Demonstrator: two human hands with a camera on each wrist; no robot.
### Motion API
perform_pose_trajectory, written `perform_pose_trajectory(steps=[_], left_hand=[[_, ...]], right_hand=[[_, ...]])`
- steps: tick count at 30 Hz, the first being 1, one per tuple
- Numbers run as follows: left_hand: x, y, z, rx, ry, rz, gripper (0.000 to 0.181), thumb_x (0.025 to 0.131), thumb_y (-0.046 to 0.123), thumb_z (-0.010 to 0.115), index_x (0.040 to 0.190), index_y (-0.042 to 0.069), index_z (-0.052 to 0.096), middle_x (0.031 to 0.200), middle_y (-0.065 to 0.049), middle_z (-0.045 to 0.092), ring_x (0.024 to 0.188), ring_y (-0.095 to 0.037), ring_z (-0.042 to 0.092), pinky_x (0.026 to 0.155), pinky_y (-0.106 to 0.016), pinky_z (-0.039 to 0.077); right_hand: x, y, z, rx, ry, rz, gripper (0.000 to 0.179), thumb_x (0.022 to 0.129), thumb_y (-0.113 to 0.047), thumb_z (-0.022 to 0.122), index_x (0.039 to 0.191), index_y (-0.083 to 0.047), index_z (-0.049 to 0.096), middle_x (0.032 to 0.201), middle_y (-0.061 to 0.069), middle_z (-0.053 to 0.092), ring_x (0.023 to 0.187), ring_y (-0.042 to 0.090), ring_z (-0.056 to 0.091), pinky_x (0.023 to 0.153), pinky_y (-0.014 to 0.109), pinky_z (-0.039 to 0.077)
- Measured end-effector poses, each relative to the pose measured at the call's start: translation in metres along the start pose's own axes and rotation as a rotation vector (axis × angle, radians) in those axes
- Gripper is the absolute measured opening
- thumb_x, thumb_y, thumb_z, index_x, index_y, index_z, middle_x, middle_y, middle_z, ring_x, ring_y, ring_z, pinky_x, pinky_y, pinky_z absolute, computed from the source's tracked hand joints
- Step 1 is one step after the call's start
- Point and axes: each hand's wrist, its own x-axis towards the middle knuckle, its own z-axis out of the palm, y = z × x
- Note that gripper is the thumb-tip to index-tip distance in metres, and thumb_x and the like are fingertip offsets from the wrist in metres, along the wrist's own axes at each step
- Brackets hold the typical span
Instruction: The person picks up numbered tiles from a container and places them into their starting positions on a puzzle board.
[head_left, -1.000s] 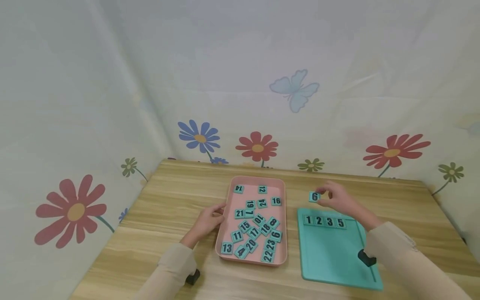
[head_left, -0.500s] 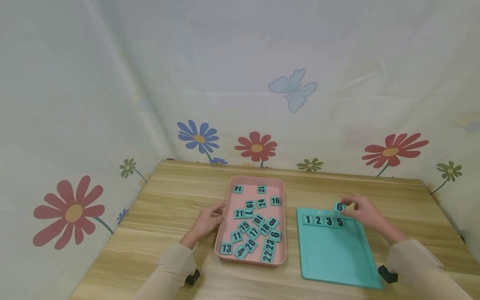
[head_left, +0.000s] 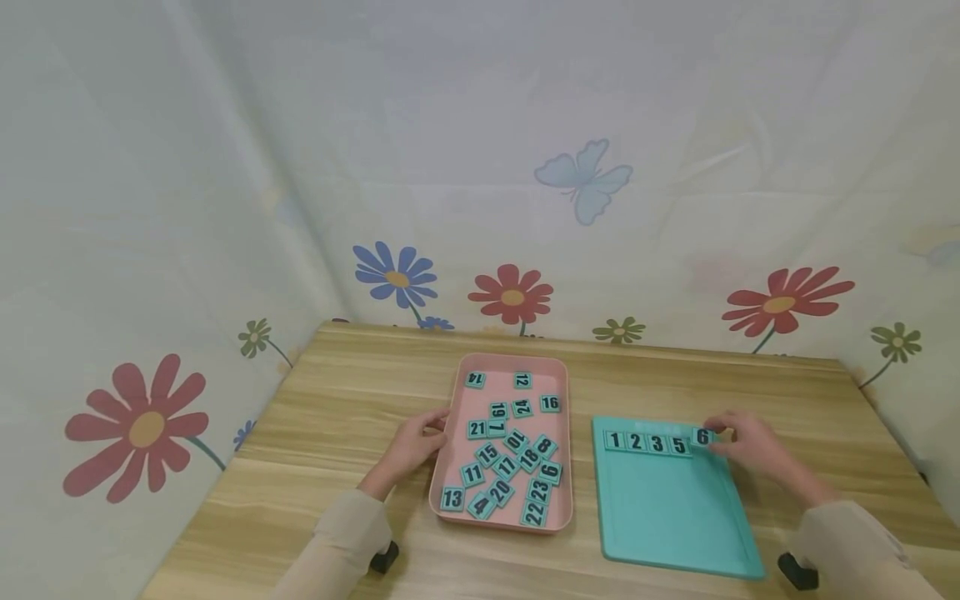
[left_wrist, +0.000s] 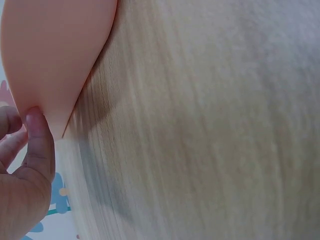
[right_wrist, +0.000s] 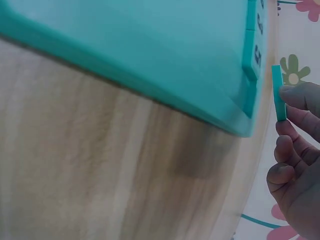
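Observation:
In the head view, my left hand (head_left: pixel 411 446) rests at the left side of a pink tray (head_left: pixel 442 467) full of loose turquoise number tiles. Its thumb (left_wrist: pixel 40 135) touches the tray's outer wall (left_wrist: pixel 60 50) in the left wrist view. My right hand (head_left: pixel 750 446) pinches a tile marked 6 (head_left: pixel 702 437) between thumb and fingers. That tile (right_wrist: pixel 279 92) is tilted on edge in the right wrist view, apart from the board (right_wrist: pixel 150 60). Along the top of the turquoise board (head_left: pixel 667 508), tiles 1, 2, 3 and 5 (head_left: pixel 679 446) sit in a row.
Loose tiles in the tray include 4 (head_left: pixel 481 505), 7 (head_left: pixel 496 428) and 13 (head_left: pixel 452 498), facing various ways. Tray and board stand side by side on a wooden table (head_left: pixel 360 375). A flowered cloth wall (head_left: pixel 450 167) rises behind.
My right hand has carried the 6 tile right and toward me, from behind the board to beside the 5 tile. My left hand stays at the tray.

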Motion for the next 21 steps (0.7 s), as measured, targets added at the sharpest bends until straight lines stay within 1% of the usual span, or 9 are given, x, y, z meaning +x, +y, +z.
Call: perform_pose_trajectory(steps=[5,7,9,13,16,21], left_hand=[[0.000,0.000,0.000,0.000,0.001,0.000,0.046,0.080,0.001,0.052,0.125,0.005,0.048,0.103,-0.014,0.055,0.081,-0.018,0.061,0.063,-0.025,0.056],[0.000,0.000,0.000,0.000,0.001,0.002,0.046,0.080,0.001,0.052,0.125,0.005,0.048,0.103,-0.014,0.055,0.081,-0.018,0.061,0.063,-0.025,0.056],[0.000,-0.001,0.000,-0.002,0.001,0.004,0.046,0.080,0.001,0.052,0.125,0.005,0.048,0.103,-0.014,0.055,0.081,-0.018,0.061,0.063,-0.025,0.056],[-0.001,0.000,0.000,-0.004,0.003,0.006,0.046,0.080,0.001,0.052,0.125,0.005,0.048,0.103,-0.015,0.055,0.080,-0.018,0.061,0.063,-0.025,0.056],[-0.002,0.001,0.000,-0.007,0.003,0.008,0.045,0.080,0.001,0.052,0.125,0.005,0.049,0.103,-0.015,0.055,0.080,-0.018,0.061,0.062,-0.025,0.056],[-0.002,0.001,0.000,-0.012,0.001,0.016,0.045,0.080,0.000,0.052,0.125,0.005,0.049,0.103,-0.015,0.054,0.080,-0.019,0.061,0.061,-0.026,0.056]], right_hand=[[-0.003,0.005,0.003,0.010,-0.080,0.073,0.031,0.076,-0.008,0.062,0.104,0.004,0.060,0.096,0.014,0.056,0.082,0.021,0.051,0.064,0.029,0.048],[-0.004,0.007,0.004,0.009,-0.101,0.093,0.031,0.076,-0.009,0.062,0.105,0.003,0.059,0.097,0.014,0.055,0.081,0.020,0.050,0.063,0.028,0.048],[-0.005,0.008,0.006,0.003,-0.103,0.100,0.032,0.076,-0.009,0.062,0.105,0.003,0.059,0.097,0.014,0.055,0.081,0.020,0.050,0.063,0.029,0.047],[-0.007,0.011,0.011,-0.012,-0.077,0.075,0.030,0.075,-0.009,0.063,0.103,0.003,0.060,0.096,0.014,0.056,0.083,0.023,0.051,0.065,0.035,0.049],[-0.007,0.011,0.014,-0.012,-0.069,0.072,0.030,0.075,-0.008,0.063,0.103,0.003,0.060,0.096,0.014,0.055,0.083,0.024,0.052,0.066,0.037,0.050],[-0.005,0.010,0.015,-0.007,-0.074,0.089,0.030,0.077,-0.008,0.061,0.104,0.004,0.059,0.096,0.015,0.053,0.080,0.022,0.051,0.062,0.031,0.049]])
